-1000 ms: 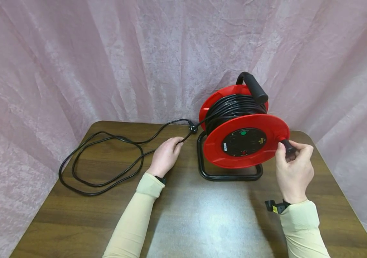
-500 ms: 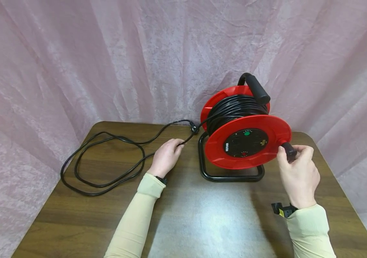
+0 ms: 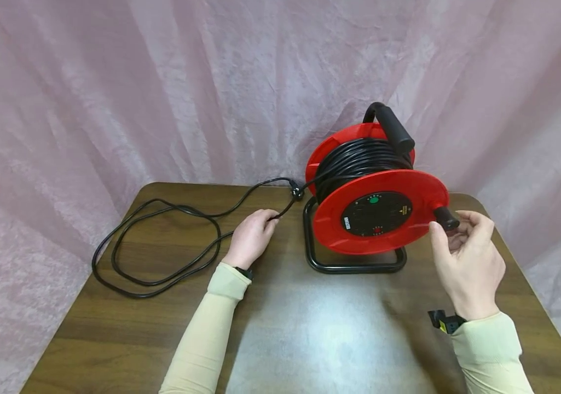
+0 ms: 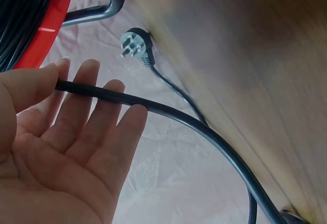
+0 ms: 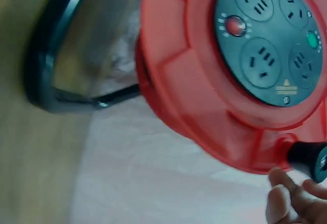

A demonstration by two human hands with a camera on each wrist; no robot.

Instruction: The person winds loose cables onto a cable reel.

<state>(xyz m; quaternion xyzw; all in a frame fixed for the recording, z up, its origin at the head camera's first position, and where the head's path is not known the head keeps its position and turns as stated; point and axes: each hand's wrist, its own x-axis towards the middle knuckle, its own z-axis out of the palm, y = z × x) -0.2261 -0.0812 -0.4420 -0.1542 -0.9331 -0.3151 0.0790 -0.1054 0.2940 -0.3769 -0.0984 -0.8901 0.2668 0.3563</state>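
A red cable reel (image 3: 328, 219) wound with black cable stands on a black tube frame. My left hand (image 3: 253, 238) is left of it and pinches the cable (image 4: 179, 116) between thumb and index finger, while the other fingers lie straighter under it. From there the cable runs up to the drum on one side and to loose loops (image 3: 132, 279) on the other. The plug (image 3: 297, 192) lies behind the taut stretch, its pins visible in the left wrist view. My right hand (image 3: 474, 265) is beside the black crank knob (image 5: 306, 158), fingers loosely bent and apart from it.
The wooden table (image 3: 280, 339) carries everything, with a bright glare at its front. Pink curtain (image 3: 241, 98) hangs close behind. A black carrying handle (image 3: 394, 128) rises over the reel, and the frame's foot (image 3: 354, 269) juts forward.
My right hand has loosened from the crank knob and drawn away to the right and slightly down. The left hand keeps its pinch on the cable in nearly the same spot.
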